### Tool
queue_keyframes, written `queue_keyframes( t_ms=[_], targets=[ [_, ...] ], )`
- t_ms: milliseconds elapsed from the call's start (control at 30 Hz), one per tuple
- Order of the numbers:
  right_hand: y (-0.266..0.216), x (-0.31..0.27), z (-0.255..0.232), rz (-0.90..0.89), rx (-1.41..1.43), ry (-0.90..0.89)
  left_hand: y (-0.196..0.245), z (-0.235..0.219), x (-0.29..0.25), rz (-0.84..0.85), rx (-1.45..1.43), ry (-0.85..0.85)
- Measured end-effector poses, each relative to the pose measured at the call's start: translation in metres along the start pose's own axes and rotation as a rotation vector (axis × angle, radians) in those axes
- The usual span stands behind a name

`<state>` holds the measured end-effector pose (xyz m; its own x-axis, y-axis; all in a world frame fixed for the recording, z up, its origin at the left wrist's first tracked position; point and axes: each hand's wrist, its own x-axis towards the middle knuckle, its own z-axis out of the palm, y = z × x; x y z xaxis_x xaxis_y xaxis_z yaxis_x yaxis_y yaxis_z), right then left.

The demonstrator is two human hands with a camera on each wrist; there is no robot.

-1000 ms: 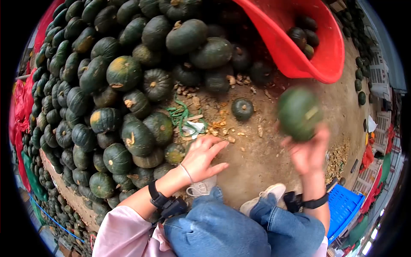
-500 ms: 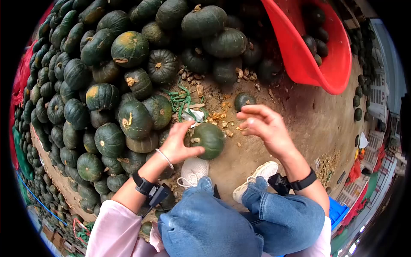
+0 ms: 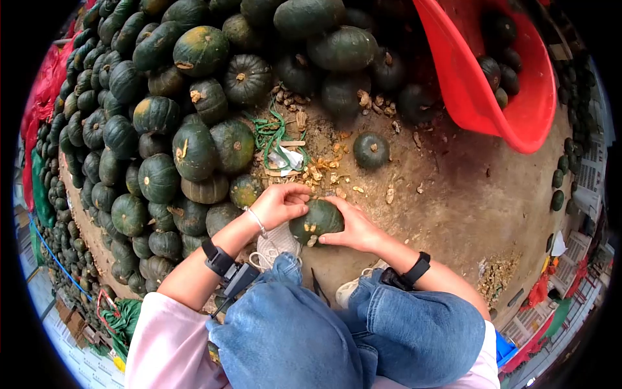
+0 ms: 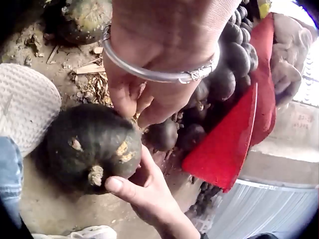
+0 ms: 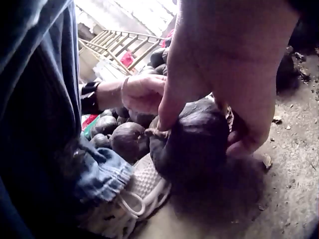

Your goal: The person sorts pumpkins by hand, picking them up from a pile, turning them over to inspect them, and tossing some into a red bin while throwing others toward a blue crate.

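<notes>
My right hand (image 3: pixel 356 227) grips a small dark green pumpkin (image 3: pixel 315 219) in front of my knees. In the left wrist view its thumb lies beside the dry stem (image 4: pixel 95 175), the other fingers around the side. Pale yellowish bits (image 4: pixel 123 148) cling to the pumpkin's skin. My left hand (image 3: pixel 280 207) is at the far left side of the same pumpkin, fingers curled in. Its fingertips (image 4: pixel 124 108) come together right at the pumpkin's edge; no object shows between them. Another small pumpkin (image 3: pixel 371 151) sits on the floor ahead.
A large pile of green pumpkins (image 3: pixel 159 178) rises on the left. A red tub (image 3: pixel 525 123) with several pumpkins leans at upper right. Green twine (image 3: pixel 273 133), white scrap (image 3: pixel 288 159) and dry debris lie before the pile. My shoe (image 3: pixel 277 247) is beside the gripped pumpkin.
The right hand first carried a pumpkin at the right; half a second ago it was apart from the pumpkin near my left hand. Now it grips that pumpkin, and the left fingers have curled in.
</notes>
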<state>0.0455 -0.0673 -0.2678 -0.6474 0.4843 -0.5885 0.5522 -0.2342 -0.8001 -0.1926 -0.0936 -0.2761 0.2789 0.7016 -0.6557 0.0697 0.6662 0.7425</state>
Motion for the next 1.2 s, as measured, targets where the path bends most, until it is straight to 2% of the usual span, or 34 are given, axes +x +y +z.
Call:
queue_keyframes(
  t_ms=[133,200,233,267,333,367,400,433,467,500,533,567,600,633,667,700,733,767,800,833,867,933,1000,1033,1067,1133,1167,1200],
  targets=[
    [0.007,0.002,0.005,0.012,-0.045,0.056,0.010,0.006,0.006,0.014,0.054,0.032],
    [0.016,0.003,0.011,-0.110,0.012,0.088,0.015,0.007,0.007,0.049,0.085,0.053],
    [0.020,0.002,0.014,-0.171,0.035,0.109,0.023,0.007,0.009,0.049,0.180,0.111],
    [0.023,-0.004,0.017,-0.256,0.022,0.181,0.029,0.008,0.012,0.118,0.203,0.193],
    [0.031,-0.024,0.008,-0.206,0.131,0.181,0.044,0.000,0.027,0.313,0.459,0.384],
    [0.024,-0.043,-0.014,-0.067,0.181,0.098,0.060,-0.001,0.034,0.397,0.611,0.473],
    [0.042,-0.062,-0.031,0.030,0.243,0.082,0.067,-0.005,0.049,0.425,0.608,0.514],
    [0.033,-0.089,-0.071,0.120,0.305,0.070,0.082,-0.005,0.060,0.397,0.689,0.555],
    [0.059,-0.120,-0.105,0.241,0.205,0.225,0.097,-0.003,0.072,0.369,0.771,0.600],
    [0.021,-0.153,-0.165,0.358,0.013,0.275,0.102,-0.002,0.090,0.327,0.735,0.630],
    [0.064,-0.197,-0.213,0.457,0.231,0.624,0.107,0.001,0.108,0.280,0.690,0.635],
    [0.111,-0.265,-0.284,0.288,0.586,0.931,0.112,0.011,0.118,0.279,0.673,0.663],
    [0.155,-0.331,-0.353,-0.086,1.023,1.223,0.118,0.021,0.128,0.280,0.654,0.693],
    [0.197,-0.395,-0.419,-0.469,1.240,1.403,0.121,0.030,0.138,0.279,0.627,0.758],
    [0.172,-0.441,-0.434,-0.810,1.291,0.992,0.120,0.038,0.147,0.272,0.597,0.818],
    [0.126,-0.443,-0.426,-0.760,1.118,1.167,0.117,0.042,0.153,0.264,0.564,0.876],
    [0.078,-0.422,-0.408,-0.704,0.933,1.333,0.113,0.042,0.154,0.298,0.394,0.824],
    [0.068,-0.408,-0.397,-0.659,0.785,1.115,0.109,0.040,0.155,0.337,0.221,0.768],
    [0.039,-0.357,-0.355,-0.579,0.763,1.110,0.104,0.034,0.158,0.373,0.046,0.708],
    [0.010,-0.305,-0.312,-0.499,0.739,1.100,0.085,0.019,0.171,0.347,0.004,0.647],
    [-0.014,-0.261,-0.276,-0.220,0.496,1.139,0.086,0.020,0.167,0.277,-0.041,0.669],
    [-0.013,-0.188,-0.225,-0.119,0.470,0.847,0.118,0.032,0.138,0.122,-0.181,0.554],
    [-0.017,-0.136,-0.182,-0.031,0.527,0.602,0.108,0.022,0.127,0.047,-0.611,0.233],
    [-0.012,-0.119,-0.166,-0.032,0.504,0.512,0.103,0.019,0.119,-0.048,-0.762,0.069],
    [-0.018,-0.106,-0.153,-0.041,0.572,0.463,0.093,0.006,0.109,-0.162,-0.868,-0.232],
    [-0.017,-0.088,-0.139,-0.033,0.630,0.319,0.072,0.002,0.089,-0.205,-1.061,-0.641],
    [-0.026,-0.081,-0.132,-0.112,0.541,0.339,0.081,0.012,0.070,-0.316,-1.092,-0.517],
    [-0.038,-0.075,-0.123,-0.190,0.451,0.361,0.089,0.019,0.056,-0.302,-1.129,-0.539]
  ],
)
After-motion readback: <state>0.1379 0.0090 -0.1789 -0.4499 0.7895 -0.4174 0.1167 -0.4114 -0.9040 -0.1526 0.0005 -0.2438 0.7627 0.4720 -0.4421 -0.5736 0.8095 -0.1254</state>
